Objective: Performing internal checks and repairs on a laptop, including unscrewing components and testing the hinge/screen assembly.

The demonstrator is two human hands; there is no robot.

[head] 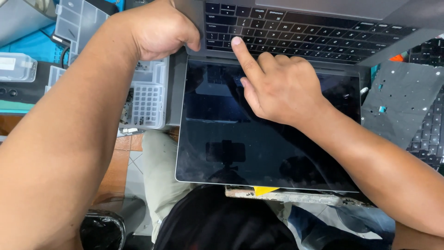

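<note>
A grey laptop lies opened flat with its dark screen (240, 148) toward me and its black keyboard (314, 28) on the far side. My left hand (157, 30) grips the left corner of the keyboard half near the hinge. My right hand (277, 83) hovers over the screen's upper part, its index finger stretched out and pressing a key in the keyboard's nearest row. The other fingers of that hand are curled. The screen is unlit and mirrors a camera mount.
A clear plastic compartment organiser (145, 99) with small parts sits left of the laptop. A loose black keyboard sheet (407, 97) and spare keys lie at right. A clear lidded box (16, 67) is far left. My knees and tiled floor show below the bench edge (296, 196).
</note>
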